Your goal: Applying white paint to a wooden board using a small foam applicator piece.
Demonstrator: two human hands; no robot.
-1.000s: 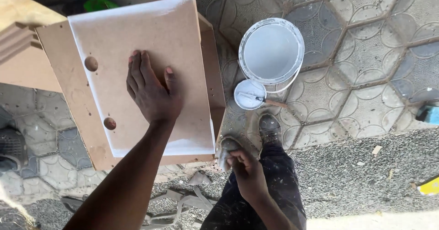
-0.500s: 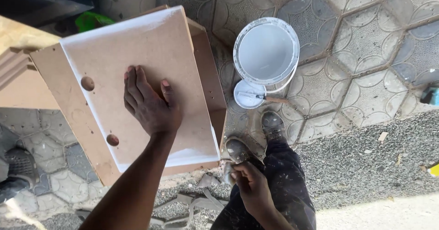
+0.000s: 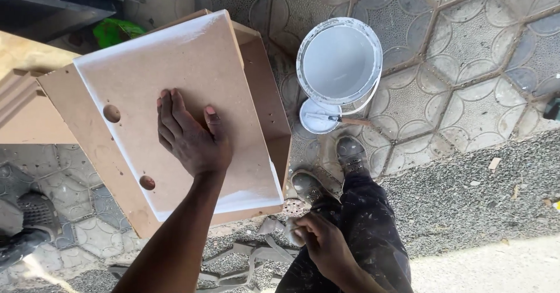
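Note:
My left hand [image 3: 189, 135] lies flat, fingers spread, on a brown fibreboard panel [image 3: 175, 71] with white-painted edges and two round holes. The panel rests on a wooden box frame [image 3: 265, 100]. My right hand [image 3: 324, 243] hangs low over my dark paint-spattered trouser leg [image 3: 367, 223], closed on a small pale piece, perhaps sandpaper or cloth [image 3: 291, 230]. A white paint bucket [image 3: 338, 60] stands on the tiled ground to the right of the panel. In front of it lies its lid [image 3: 318, 117] with a brush [image 3: 344, 120] across it.
My two shoes [image 3: 350, 153] stand on patterned paving tiles [image 3: 466, 65], with gravel [image 3: 466, 199] to the right. A stepped wooden moulding [image 3: 23, 106] lies at the left. A green object [image 3: 114, 32] sits behind the panel. Pale scraps [image 3: 245, 255] lie on the ground below.
The view has shifted slightly, so the panel and bucket sit a little lower and nearer. My left hand stays pressed on the panel. My right hand has sunk slightly.

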